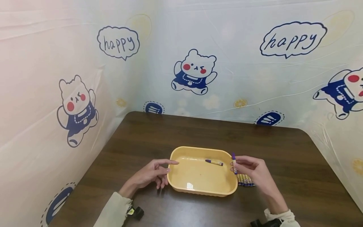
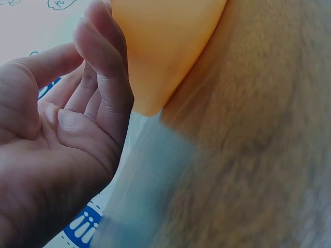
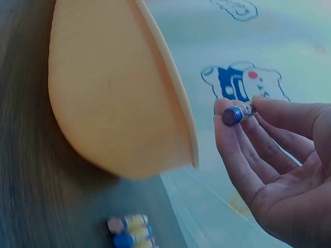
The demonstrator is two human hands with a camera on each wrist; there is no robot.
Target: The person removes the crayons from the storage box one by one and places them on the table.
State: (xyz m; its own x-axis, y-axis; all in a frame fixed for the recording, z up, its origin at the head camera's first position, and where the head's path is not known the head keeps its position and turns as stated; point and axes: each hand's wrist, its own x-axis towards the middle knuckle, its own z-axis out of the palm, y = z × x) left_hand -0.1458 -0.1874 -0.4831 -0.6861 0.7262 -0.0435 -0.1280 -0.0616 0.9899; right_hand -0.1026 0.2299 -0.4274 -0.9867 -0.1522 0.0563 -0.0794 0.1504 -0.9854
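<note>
A yellow plastic basin stands on the dark wooden table. My left hand holds its left rim, the index finger reaching over the edge and the thumb at the outer side. In the left wrist view that hand partly hides the basin wall. With thumb and fingertips my right hand pinches a purple crayon upright by the basin's right rim. The crayon's flat end faces the right wrist camera. Another dark-tipped crayon lies inside the basin.
Several wrapped crayons lie side by side on the table, just right of the basin and partly behind my right hand. A printed curtain hangs around the table's back and sides.
</note>
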